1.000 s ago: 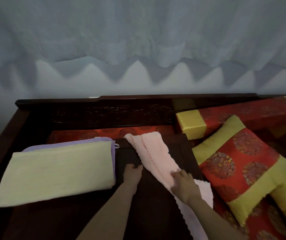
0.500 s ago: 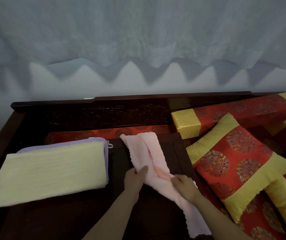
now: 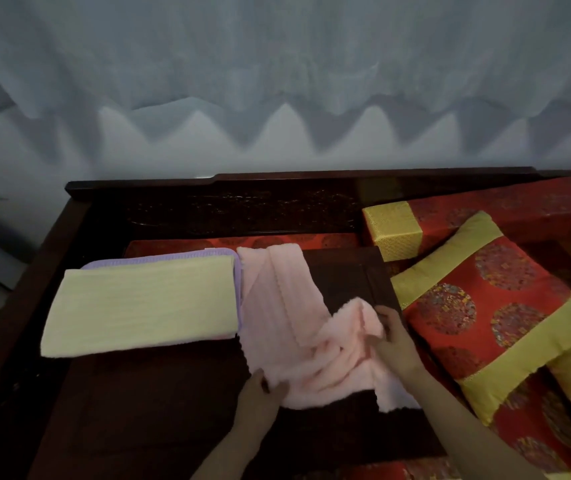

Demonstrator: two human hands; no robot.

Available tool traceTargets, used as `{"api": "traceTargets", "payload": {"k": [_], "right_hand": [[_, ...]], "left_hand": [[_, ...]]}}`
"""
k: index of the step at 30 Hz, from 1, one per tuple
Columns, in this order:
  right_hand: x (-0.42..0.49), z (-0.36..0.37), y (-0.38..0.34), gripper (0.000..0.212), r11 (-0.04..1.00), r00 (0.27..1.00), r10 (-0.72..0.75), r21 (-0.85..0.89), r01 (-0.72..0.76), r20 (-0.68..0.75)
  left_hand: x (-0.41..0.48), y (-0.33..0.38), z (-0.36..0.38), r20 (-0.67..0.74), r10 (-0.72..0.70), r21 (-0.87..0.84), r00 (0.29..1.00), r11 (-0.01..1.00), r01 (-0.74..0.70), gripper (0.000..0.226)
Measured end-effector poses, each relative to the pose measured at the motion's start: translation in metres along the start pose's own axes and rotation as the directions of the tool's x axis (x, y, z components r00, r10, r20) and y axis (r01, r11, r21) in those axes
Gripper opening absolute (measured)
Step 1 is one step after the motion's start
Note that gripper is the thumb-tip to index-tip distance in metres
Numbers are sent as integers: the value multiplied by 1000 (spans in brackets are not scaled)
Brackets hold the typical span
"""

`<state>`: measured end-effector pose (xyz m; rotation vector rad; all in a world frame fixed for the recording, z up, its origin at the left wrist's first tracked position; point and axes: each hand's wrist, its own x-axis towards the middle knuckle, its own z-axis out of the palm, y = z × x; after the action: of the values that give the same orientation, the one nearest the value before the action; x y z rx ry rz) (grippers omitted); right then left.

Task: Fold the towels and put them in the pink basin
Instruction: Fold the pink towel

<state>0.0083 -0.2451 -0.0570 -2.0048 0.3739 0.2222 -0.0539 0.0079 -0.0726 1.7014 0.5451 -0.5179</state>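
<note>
Dark wooden table (image 3: 173, 393), pale curtain (image 3: 277, 64) behind. The pink towel (image 3: 277, 306) lies rumpled just beside the folded yellow towel (image 3: 138, 303). My left hand (image 3: 260, 393) pinches its near edge and my right hand (image 3: 393, 341) grips a bunched corner, hands apart. I should flatten it and match edges before folding. No basin in view.

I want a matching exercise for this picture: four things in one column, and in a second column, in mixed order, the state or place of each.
1. pink towel
2. yellow towel
3. purple towel
4. square cushion

A. folded, on top of another towel
B. red and gold, at the right
C. rumpled, held by the left hand and right hand
D. under another towel, only its edge shows

Pairs: 1-C, 2-A, 3-D, 4-B.
</note>
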Motion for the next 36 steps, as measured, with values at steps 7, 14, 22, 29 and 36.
{"api": "traceTargets", "payload": {"k": [7, 14, 22, 29, 36], "right_hand": [[-23, -3, 5, 54, 623, 765, -609, -470, 626, 210], [-29, -13, 45, 61, 392, 781, -205, -682, 618, 590], [-23, -35, 31, 21, 961, 965, 165, 190, -204, 203], [-15, -50, 53, 29, 930, 957, 197, -267, -252, -214], [-42, -33, 35, 64, 670, 806, -488, -448, 592, 334]], "left_hand": [[19, 57, -2, -65, -122, -759, 990, 651, 30, 39], [3, 22, 6, 318, 602, 581, 733, 487, -652, 47], [32, 1, 25, 555, 396, 794, 732, 10, -607, 78], [34, -29, 41, 391, 432, 707, 813, 425, -565, 37], [19, 4, 38, 299, -157, 53, 941, 988, 148, 49]]}}
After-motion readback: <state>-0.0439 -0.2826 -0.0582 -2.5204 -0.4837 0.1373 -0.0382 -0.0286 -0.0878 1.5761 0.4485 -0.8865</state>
